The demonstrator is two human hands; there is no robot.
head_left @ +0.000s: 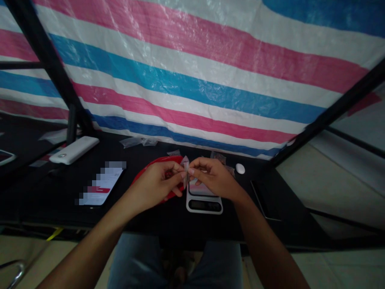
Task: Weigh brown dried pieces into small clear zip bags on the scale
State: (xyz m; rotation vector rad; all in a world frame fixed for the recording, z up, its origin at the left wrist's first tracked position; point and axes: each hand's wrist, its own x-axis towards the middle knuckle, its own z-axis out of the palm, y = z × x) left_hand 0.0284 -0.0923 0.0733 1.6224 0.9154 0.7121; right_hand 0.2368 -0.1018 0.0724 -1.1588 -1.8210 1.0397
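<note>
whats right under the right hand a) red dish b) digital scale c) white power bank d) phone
B: the digital scale sits below the right hand, while the red dish lies under the left hand; both pinch a clear plastic bag.

Dim, soft daylight is falling across the scene, with pale glare catching the creases of the striped tarp (192,84). Shadow is darkening the black table (45,200), left hand (155,184) and right hand (215,176), while wide-lens distortion is slanting the frame pole (45,52) and pixelation is obscuring the white slip (102,184).
</note>
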